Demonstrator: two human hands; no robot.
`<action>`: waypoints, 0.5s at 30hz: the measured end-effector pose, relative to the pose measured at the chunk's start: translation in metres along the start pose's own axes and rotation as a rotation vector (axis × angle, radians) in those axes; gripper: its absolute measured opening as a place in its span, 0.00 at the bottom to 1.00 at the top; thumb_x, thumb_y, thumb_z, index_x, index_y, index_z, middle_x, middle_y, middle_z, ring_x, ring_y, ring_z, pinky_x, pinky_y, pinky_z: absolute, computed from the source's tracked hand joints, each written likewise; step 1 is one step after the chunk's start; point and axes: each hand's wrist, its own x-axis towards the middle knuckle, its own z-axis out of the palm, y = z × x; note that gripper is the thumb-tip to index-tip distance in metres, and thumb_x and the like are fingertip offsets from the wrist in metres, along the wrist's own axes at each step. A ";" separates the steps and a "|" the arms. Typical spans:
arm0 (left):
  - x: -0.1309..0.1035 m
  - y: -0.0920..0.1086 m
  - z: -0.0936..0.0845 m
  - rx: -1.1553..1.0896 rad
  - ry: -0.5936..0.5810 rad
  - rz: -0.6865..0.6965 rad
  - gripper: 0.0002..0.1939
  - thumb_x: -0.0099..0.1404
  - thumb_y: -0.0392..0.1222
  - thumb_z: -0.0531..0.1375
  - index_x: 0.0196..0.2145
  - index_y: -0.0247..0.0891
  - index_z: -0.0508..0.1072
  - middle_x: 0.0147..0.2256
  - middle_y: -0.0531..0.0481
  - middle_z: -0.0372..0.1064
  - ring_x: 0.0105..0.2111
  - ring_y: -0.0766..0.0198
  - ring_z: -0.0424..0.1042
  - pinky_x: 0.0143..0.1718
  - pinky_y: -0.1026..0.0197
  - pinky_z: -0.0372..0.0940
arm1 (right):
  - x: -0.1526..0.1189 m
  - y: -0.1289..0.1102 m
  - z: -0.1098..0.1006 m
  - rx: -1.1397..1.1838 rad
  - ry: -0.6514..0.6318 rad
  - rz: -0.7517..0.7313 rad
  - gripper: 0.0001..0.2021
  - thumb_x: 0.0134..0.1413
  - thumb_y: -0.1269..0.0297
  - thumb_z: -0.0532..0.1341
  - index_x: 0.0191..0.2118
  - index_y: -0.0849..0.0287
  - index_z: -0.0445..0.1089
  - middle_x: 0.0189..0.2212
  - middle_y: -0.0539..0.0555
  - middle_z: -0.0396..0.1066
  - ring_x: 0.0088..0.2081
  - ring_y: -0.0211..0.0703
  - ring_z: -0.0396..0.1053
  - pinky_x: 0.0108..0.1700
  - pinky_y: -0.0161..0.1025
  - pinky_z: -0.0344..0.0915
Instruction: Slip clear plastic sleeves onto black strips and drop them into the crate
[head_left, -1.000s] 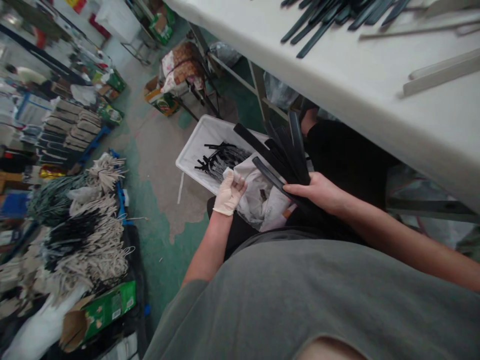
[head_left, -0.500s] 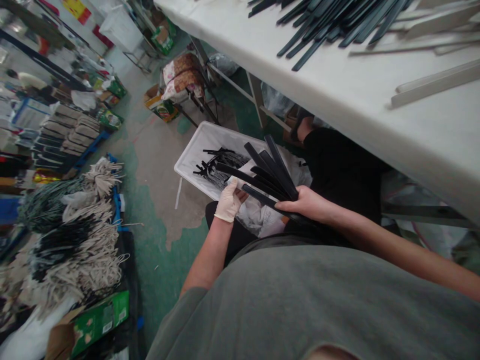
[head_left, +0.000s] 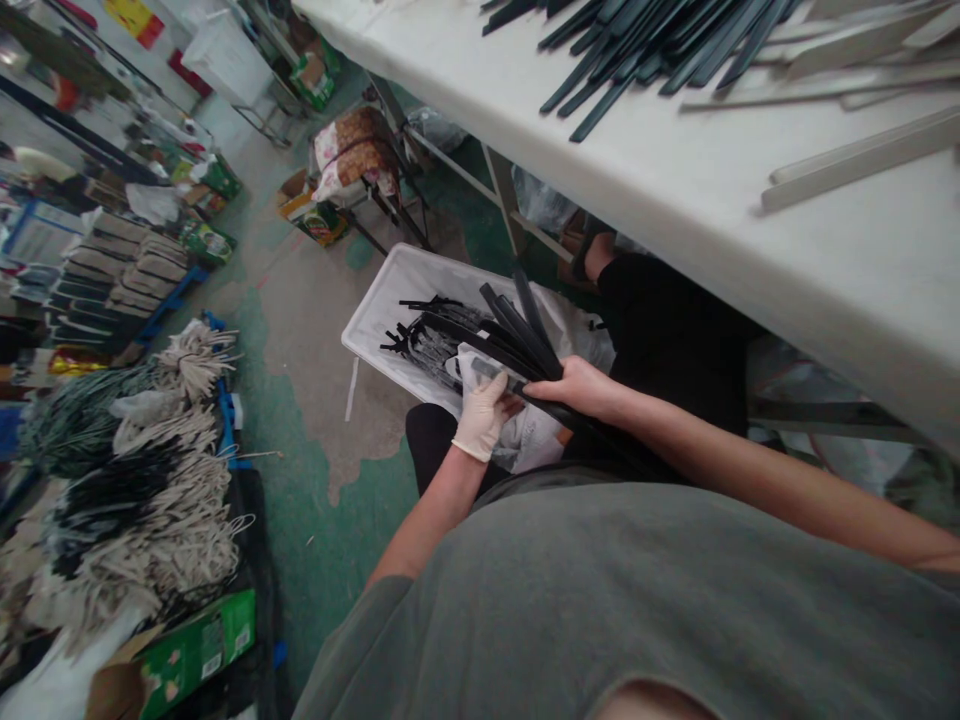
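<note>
My right hand [head_left: 581, 387], bare, is wrapped round a fanned bundle of several long, flat black strips [head_left: 529, 315]. Their far ends point forward and left over a white plastic bin [head_left: 367, 305]. My left hand [head_left: 481, 415] wears a pale thin glove. Its fingers are closed on a white cloth-like piece [head_left: 466, 362], pressed against one of the lower black strips. Whether this piece is cloth or film I cannot tell. Inside the bin, below my hands, lie bunches of thin black straps [head_left: 431, 345] and some clear plastic.
A white-topped table [head_left: 675, 170] runs along the right, bearing piled dark strips [head_left: 637, 50] and pale strips [head_left: 862, 155]. At left, bundles of cords [head_left: 165, 510] lie beside a green carton [head_left: 199, 650]. A cloth-covered stool [head_left: 356, 150] stands beyond the bin.
My left hand has moved right and slightly down along the strip, closer to my right hand, with the white piece. The bundle in my right hand has shifted slightly left; the view has moved a little.
</note>
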 end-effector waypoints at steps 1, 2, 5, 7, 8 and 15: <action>0.001 0.000 0.000 -0.016 0.013 0.007 0.13 0.56 0.46 0.70 0.29 0.38 0.70 0.26 0.52 0.72 0.27 0.65 0.73 0.38 0.59 0.67 | -0.002 -0.001 -0.001 -0.005 -0.017 -0.006 0.11 0.38 0.58 0.68 0.23 0.61 0.72 0.18 0.47 0.67 0.22 0.37 0.63 0.23 0.34 0.58; 0.002 0.002 -0.001 -0.034 0.031 0.022 0.13 0.57 0.45 0.70 0.29 0.38 0.70 0.25 0.53 0.71 0.28 0.65 0.73 0.38 0.59 0.67 | -0.007 -0.001 -0.004 -0.023 -0.048 -0.005 0.11 0.38 0.58 0.68 0.24 0.61 0.72 0.18 0.48 0.68 0.22 0.37 0.64 0.23 0.34 0.59; 0.006 0.010 -0.008 -0.069 0.095 0.084 0.12 0.56 0.44 0.69 0.29 0.38 0.70 0.23 0.55 0.68 0.27 0.66 0.72 0.37 0.61 0.67 | -0.024 0.001 -0.013 -0.110 -0.131 -0.014 0.11 0.40 0.57 0.68 0.25 0.60 0.73 0.18 0.49 0.69 0.21 0.40 0.66 0.23 0.35 0.60; 0.005 0.011 -0.010 -0.069 0.104 0.110 0.12 0.56 0.43 0.69 0.30 0.38 0.71 0.23 0.56 0.69 0.26 0.67 0.71 0.35 0.63 0.67 | -0.032 0.004 -0.017 -0.142 -0.124 -0.046 0.12 0.41 0.56 0.67 0.24 0.60 0.73 0.19 0.49 0.70 0.22 0.41 0.67 0.24 0.35 0.61; 0.003 0.008 -0.008 -0.068 0.087 0.110 0.12 0.55 0.43 0.70 0.31 0.38 0.71 0.23 0.55 0.70 0.26 0.66 0.71 0.34 0.63 0.68 | -0.032 0.005 -0.017 -0.148 -0.104 -0.060 0.13 0.41 0.55 0.67 0.24 0.60 0.72 0.19 0.49 0.69 0.23 0.41 0.67 0.24 0.35 0.61; -0.010 -0.015 0.020 -0.128 -0.085 0.078 0.14 0.52 0.44 0.73 0.29 0.35 0.74 0.29 0.47 0.76 0.32 0.60 0.76 0.43 0.56 0.68 | -0.014 -0.001 -0.012 -0.145 0.038 -0.086 0.16 0.40 0.52 0.66 0.24 0.61 0.71 0.17 0.48 0.65 0.21 0.38 0.62 0.23 0.34 0.58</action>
